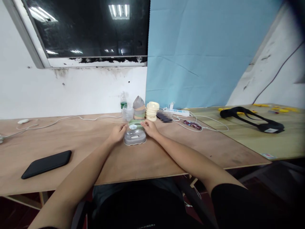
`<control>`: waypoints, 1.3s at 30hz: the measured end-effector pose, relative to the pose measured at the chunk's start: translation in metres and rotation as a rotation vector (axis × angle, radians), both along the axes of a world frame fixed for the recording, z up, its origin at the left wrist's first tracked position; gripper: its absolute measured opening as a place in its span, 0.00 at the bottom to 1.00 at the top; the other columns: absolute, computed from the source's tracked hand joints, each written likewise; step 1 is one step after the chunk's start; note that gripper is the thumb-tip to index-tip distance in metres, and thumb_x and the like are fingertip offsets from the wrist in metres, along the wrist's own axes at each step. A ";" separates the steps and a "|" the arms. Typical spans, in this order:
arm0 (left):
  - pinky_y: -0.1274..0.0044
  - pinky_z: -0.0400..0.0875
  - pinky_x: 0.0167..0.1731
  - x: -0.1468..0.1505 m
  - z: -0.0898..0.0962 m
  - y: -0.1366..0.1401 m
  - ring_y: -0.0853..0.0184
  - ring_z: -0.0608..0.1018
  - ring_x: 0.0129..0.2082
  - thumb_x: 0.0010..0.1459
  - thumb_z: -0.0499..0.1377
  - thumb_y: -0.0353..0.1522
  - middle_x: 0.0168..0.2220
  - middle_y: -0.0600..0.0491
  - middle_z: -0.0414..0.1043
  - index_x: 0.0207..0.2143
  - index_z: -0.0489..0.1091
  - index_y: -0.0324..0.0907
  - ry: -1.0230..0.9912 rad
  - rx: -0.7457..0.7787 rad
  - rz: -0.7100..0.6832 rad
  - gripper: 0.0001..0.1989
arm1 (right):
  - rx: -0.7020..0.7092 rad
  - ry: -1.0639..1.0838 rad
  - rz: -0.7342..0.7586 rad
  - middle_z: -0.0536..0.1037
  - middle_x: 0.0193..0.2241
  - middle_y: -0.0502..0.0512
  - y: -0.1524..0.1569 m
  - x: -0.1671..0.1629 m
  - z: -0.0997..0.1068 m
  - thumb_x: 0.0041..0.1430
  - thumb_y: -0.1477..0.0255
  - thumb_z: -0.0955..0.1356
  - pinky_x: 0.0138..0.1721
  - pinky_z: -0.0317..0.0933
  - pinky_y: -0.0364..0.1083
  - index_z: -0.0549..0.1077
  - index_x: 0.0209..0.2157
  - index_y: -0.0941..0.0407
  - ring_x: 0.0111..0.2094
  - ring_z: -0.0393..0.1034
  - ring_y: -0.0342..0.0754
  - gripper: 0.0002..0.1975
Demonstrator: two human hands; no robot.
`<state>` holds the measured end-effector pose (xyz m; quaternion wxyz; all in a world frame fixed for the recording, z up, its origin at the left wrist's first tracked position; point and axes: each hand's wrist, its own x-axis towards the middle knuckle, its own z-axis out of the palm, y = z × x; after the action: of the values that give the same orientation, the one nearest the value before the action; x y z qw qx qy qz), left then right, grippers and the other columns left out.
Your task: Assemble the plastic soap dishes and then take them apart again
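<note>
A clear plastic container [135, 137] with a green band and a round white sticker lies on the wooden table in front of me. My left hand [118, 132] grips its left edge, thumb and fingers closed there. On the upper right side, my right hand [150, 128] pinches the green part near the rim. A small white item [135, 136] shows in or under the clear front part; I cannot tell which. Just behind stand clear plastic cups [128, 114], a stack of grey, orange and green containers [139, 108] and a stack of cream-coloured bowls [152, 111].
A green-labelled bottle [123, 101] stands by the wall. A black, flat case-like object [47, 163] lies at left. To the right are a power strip [179, 112] with white cables, a dark red packet [192, 124] and a black strap-like headset [252, 119] on the adjoining table.
</note>
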<state>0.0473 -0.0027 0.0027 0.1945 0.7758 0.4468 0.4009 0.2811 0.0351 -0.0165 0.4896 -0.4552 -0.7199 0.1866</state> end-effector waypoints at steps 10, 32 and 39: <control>0.71 0.69 0.39 -0.005 -0.007 0.007 0.59 0.77 0.37 0.62 0.43 0.45 0.38 0.48 0.78 0.35 0.75 0.39 0.242 -0.070 -0.008 0.26 | -0.096 -0.278 0.237 0.65 0.18 0.47 0.006 0.010 -0.001 0.55 0.50 0.63 0.24 0.49 0.41 0.63 0.20 0.56 0.23 0.59 0.42 0.24; 0.72 0.68 0.42 -0.011 -0.010 0.014 0.60 0.77 0.41 0.63 0.43 0.45 0.43 0.49 0.77 0.42 0.75 0.42 0.322 -0.025 0.034 0.25 | -0.083 -0.295 0.215 0.74 0.25 0.51 0.005 0.002 -0.003 0.59 0.52 0.61 0.28 0.55 0.41 0.74 0.32 0.57 0.27 0.65 0.44 0.22; 0.74 0.68 0.38 -0.030 -0.008 0.026 0.59 0.77 0.40 0.61 0.48 0.46 0.40 0.46 0.77 0.40 0.75 0.41 0.164 0.010 0.456 0.23 | -0.104 -0.382 0.329 0.65 0.15 0.49 -0.005 0.001 0.002 0.60 0.48 0.57 0.24 0.49 0.41 0.67 0.18 0.56 0.20 0.58 0.42 0.30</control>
<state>0.0169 0.0233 -0.0054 0.0580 0.6857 0.6227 0.3725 0.2817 0.0300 -0.0143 0.2837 -0.3837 -0.8531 0.2112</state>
